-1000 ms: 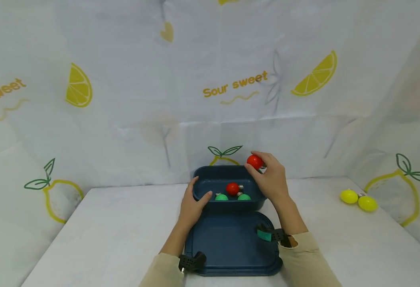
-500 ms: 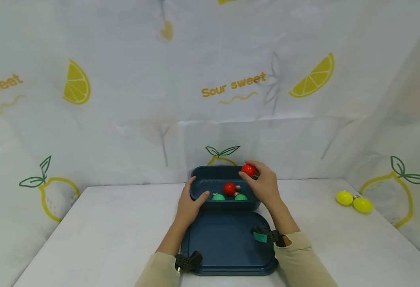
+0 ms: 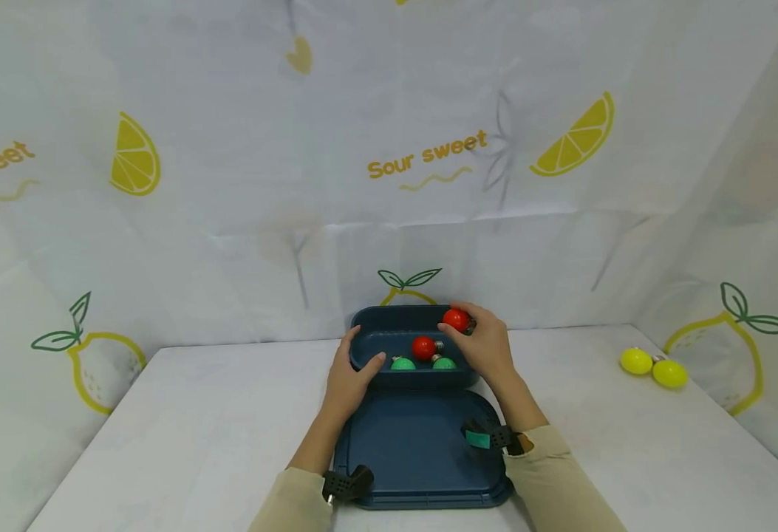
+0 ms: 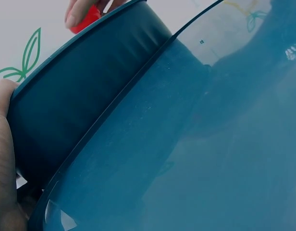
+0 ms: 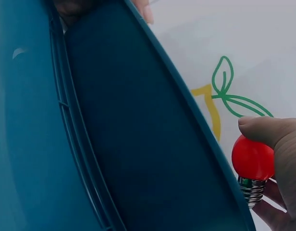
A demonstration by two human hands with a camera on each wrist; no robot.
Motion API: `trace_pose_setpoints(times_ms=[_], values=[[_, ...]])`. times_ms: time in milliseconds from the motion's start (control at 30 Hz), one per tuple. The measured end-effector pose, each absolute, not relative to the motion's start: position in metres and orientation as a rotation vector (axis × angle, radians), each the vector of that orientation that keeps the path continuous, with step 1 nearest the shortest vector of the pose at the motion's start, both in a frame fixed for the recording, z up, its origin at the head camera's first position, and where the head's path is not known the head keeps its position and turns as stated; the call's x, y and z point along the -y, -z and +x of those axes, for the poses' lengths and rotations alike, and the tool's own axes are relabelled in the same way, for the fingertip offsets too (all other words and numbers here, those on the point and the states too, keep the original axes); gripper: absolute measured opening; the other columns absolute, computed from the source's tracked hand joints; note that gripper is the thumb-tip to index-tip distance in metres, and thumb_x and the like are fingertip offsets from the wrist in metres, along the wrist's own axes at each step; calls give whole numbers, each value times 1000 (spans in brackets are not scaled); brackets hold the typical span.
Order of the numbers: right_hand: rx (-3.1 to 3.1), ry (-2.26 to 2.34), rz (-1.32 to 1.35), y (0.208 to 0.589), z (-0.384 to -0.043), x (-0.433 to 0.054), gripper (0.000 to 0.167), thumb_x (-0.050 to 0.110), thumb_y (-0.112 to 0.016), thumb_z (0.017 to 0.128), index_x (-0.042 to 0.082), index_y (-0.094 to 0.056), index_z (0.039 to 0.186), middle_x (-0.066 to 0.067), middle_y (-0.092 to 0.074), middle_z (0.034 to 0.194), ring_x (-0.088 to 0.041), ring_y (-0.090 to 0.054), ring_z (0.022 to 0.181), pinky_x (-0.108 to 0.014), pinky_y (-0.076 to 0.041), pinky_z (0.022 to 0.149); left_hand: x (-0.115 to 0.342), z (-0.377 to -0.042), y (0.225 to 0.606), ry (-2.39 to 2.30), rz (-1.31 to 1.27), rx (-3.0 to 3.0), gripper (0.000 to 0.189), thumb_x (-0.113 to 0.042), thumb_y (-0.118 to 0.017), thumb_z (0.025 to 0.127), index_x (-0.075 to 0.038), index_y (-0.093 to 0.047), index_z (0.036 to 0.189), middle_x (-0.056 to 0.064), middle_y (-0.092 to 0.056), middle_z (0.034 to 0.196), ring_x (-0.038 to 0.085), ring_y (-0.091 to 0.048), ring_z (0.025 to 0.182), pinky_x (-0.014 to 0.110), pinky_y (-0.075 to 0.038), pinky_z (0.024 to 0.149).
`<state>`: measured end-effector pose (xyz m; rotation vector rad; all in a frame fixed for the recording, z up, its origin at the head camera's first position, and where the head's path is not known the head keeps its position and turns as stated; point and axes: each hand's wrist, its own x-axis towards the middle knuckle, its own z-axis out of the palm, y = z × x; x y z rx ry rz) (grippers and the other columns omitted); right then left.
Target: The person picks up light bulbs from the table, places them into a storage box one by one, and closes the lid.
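A dark blue box (image 3: 389,318) stands with its mouth toward me. Inside lie a red light bulb (image 3: 423,348) with a metal screw base and two green bulbs (image 3: 403,363), partly hidden by the near wall. My left hand (image 3: 347,384) holds the box's left end, thumb over the near rim and fingers along the side. My right hand (image 3: 488,343) pinches another red bulb (image 3: 456,320) between thumb and fingers, over the box's right end. In the right wrist view this held bulb (image 5: 252,158) has its screw base pointing down, close to the box's rim.
A matching dark blue lid (image 3: 422,451) lies flat on the white table (image 3: 229,428), in front of the box and between my forearms. Two yellow bulbs (image 3: 669,374) lie at the table's right side. A lemon-printed white cloth (image 3: 242,148) hangs behind.
My right hand has brought the red bulb down and left, nearer to the box's mouth. The left hand keeps its place on the box, and the whole view has shifted slightly.
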<state>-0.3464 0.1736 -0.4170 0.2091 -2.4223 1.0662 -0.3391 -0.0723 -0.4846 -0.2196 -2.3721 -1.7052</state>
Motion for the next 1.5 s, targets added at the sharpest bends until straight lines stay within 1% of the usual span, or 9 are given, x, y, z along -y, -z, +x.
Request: trace_pose_setpoints(times_ms=[67, 167, 433, 733, 867, 967, 1133, 1333, 1500], values=[[2427, -1081, 217, 417, -345, -172, 49, 24, -81, 87, 3, -67, 129, -19, -71, 124, -30, -68, 98, -41, -58, 82, 72, -339, 485, 1703, -220, 2377, 77, -47, -68, 93, -23, -35, 157, 11, -33, 165, 36, -33, 152, 63, -29, 120], [2438, -1106, 252, 418, -344, -169, 48, 22, -81, 87, 2, -67, 128, -19, -72, 119, -30, -68, 94, -41, -59, 80, 72, -340, 485, 1700, -216, 2380, 77, -47, -68, 92, -24, -35, 157, 11, -33, 165, 36, -33, 152, 63, -28, 120], [2472, -1141, 279, 421, -344, -164, 46, 22, -81, 87, 4, -67, 126, -17, -74, 110, -26, -69, 91, -33, -56, 76, 73, -340, 485, 1703, -209, 2380, 77, -48, -69, 92, -23, -35, 157, 11, -32, 165, 36, -32, 152, 63, -28, 120], [2496, -1087, 274, 426, -345, -163, 43, 24, -82, 86, 6, -68, 123, -15, -75, 105, -20, -62, 78, -27, -49, 66, 72, -339, 484, 1708, -204, 2391, 77, -46, -69, 93, -24, -34, 157, 11, -32, 165, 36, -32, 152, 64, -28, 120], [2530, -1033, 278, 428, -345, -163, 42, 25, -82, 86, 9, -68, 122, -13, -76, 102, -19, -64, 78, -29, -49, 67, 73, -339, 483, 1705, -206, 2390, 77, -47, -69, 92, -25, -34, 157, 10, -32, 165, 35, -32, 152, 63, -28, 120], [2560, -987, 277, 429, -345, -163, 42, 27, -81, 86, 10, -68, 122, -12, -76, 102, -21, -66, 81, -32, -51, 69, 73, -340, 484, 1703, -214, 2390, 76, -47, -68, 93, -26, -34, 157, 11, -32, 165, 35, -32, 152, 63, -29, 120], [2627, -898, 286, 428, -344, -162, 43, 30, -79, 88, 10, -67, 123, -13, -76, 106, -24, -70, 86, -38, -56, 73, 73, -339, 484, 1712, -215, 2391, 76, -47, -68, 93, -26, -34, 157, 10, -31, 166, 35, -32, 152, 63, -29, 119], [2684, -861, 297, 427, -344, -162, 41, 30, -78, 89, 10, -67, 123, -14, -75, 111, -23, -67, 85, -39, -56, 74, 73, -340, 484, 1708, -208, 2392, 76, -47, -69, 93, -26, -34, 157, 10, -32, 166, 35, -32, 152, 63, -28, 120], [2705, -862, 296, 427, -345, -161, 39, 30, -78, 90, 10, -68, 122, -14, -74, 113, -25, -69, 89, -41, -58, 77, 73, -340, 485, 1705, -202, 2393, 76, -47, -69, 92, -26, -35, 157, 10, -32, 165, 35, -32, 152, 63, -28, 120]])
